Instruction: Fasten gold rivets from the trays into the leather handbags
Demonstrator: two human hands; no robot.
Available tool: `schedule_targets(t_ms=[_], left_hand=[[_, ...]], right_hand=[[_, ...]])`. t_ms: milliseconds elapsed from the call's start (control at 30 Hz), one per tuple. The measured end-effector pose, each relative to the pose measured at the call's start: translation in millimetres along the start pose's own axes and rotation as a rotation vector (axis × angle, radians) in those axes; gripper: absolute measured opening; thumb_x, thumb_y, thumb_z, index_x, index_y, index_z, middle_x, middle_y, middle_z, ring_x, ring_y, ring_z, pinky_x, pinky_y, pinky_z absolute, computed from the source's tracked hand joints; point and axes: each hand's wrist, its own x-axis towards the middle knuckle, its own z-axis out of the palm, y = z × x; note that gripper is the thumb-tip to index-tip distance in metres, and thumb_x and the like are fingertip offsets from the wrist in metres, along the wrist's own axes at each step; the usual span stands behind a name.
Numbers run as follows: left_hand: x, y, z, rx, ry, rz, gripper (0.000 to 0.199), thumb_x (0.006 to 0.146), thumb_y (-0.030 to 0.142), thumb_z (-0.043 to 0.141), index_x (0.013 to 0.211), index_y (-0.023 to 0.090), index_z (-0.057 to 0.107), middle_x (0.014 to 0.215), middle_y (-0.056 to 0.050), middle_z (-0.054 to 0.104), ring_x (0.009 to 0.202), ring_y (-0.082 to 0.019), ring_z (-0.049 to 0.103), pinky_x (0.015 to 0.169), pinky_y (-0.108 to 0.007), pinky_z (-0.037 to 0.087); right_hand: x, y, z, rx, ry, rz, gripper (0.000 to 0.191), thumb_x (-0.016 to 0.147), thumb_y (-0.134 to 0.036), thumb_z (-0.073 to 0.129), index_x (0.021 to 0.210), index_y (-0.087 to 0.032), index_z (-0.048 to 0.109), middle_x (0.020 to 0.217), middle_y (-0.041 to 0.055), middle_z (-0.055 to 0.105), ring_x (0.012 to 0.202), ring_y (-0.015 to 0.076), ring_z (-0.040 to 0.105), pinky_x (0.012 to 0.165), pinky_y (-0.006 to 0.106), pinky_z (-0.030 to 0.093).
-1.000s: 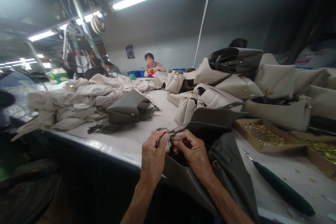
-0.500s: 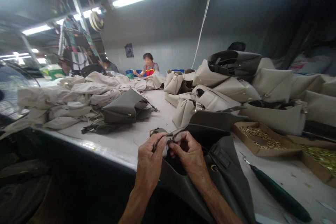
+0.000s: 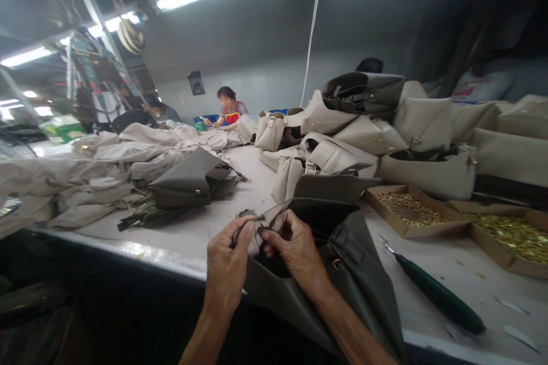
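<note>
A dark grey-green bag (image 3: 368, 274) lies open at the table's front edge, with a gold ring on its side. Over its opening, my left hand (image 3: 226, 262) pinches a strap piece (image 3: 274, 214) that has pale lining showing. My right hand (image 3: 297, 248) is closed on the same piece, thumb and forefinger together, close to the left fingertips. What small part lies between the fingers is too hidden to tell. To the right rests a hooked tool (image 3: 436, 291) with a dark green handle, touched by neither hand.
Cardboard trays of small gold parts (image 3: 413, 231) stand at the right. Beige bags (image 3: 428, 177) are piled behind them. Another dark bag (image 3: 184, 182) and heaped beige pieces (image 3: 98, 177) lie at the left. A person in a red apron (image 3: 231, 113) sits across the table.
The view has turned slightly right, so everything appears shifted left. Both hands still hold the strap piece, and its pale lining shows a little more between the fingers.
</note>
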Motion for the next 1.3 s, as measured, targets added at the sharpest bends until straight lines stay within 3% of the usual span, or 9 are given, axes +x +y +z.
schedule_targets(t_ms=[233, 567, 867, 1133, 1300], left_hand=[[2, -2, -0.9, -0.077, -0.063, -0.059, 0.033, 0.083, 0.043, 0.057, 0.100, 0.016, 0.067, 0.098, -0.004, 0.070, 0.088, -0.017, 0.062, 0.082, -0.025, 0.046], [3, -2, -6.4, 0.010, -0.108, 0.044, 0.029, 0.086, 0.042, 0.054, 0.098, 0.018, 0.066, 0.095, -0.002, 0.069, 0.091, -0.015, 0.060, 0.081, -0.022, 0.045], [-1, -1, -6.6, 0.045, -0.105, 0.085, 0.025, 0.087, 0.041, 0.055, 0.097, 0.021, 0.066, 0.092, 0.001, 0.069, 0.087, -0.013, 0.061, 0.079, -0.019, 0.045], [-1, 8, -1.9, 0.236, -0.106, 0.227, 0.025, 0.088, 0.037, 0.051, 0.101, 0.021, 0.065, 0.093, 0.000, 0.070, 0.085, -0.014, 0.063, 0.074, -0.020, 0.047], [-1, 7, -0.5, 0.305, -0.147, 0.243, 0.027, 0.082, 0.031, 0.057, 0.107, 0.021, 0.061, 0.101, 0.000, 0.068, 0.094, -0.016, 0.062, 0.084, -0.023, 0.047]], right_hand=[[0, 7, -5, 0.000, -0.033, -0.013, 0.037, 0.067, -0.040, 0.076, 0.067, -0.018, 0.045, 0.053, -0.0034, 0.059, 0.047, 0.0120, 0.059, 0.047, 0.020, 0.048], [2, -3, -5, 0.104, -0.090, 0.066, 0.046, 0.056, -0.043, 0.084, 0.065, -0.016, 0.048, 0.052, -0.0030, 0.060, 0.046, 0.0114, 0.060, 0.046, 0.020, 0.051], [-1, -1, 3, 0.081, -0.005, 0.148, 0.048, 0.054, -0.045, 0.084, 0.069, -0.016, 0.048, 0.051, -0.0033, 0.060, 0.043, 0.0133, 0.061, 0.043, 0.021, 0.053], [7, -5, 2, 0.113, 0.010, 0.213, 0.053, 0.052, -0.046, 0.085, 0.075, -0.014, 0.050, 0.056, -0.0023, 0.060, 0.047, 0.0140, 0.063, 0.046, 0.020, 0.055], [9, -1, -2, 0.240, 0.003, 0.222, 0.053, 0.050, -0.043, 0.085, 0.072, -0.015, 0.046, 0.056, -0.0028, 0.060, 0.050, 0.0142, 0.064, 0.047, 0.020, 0.055]])
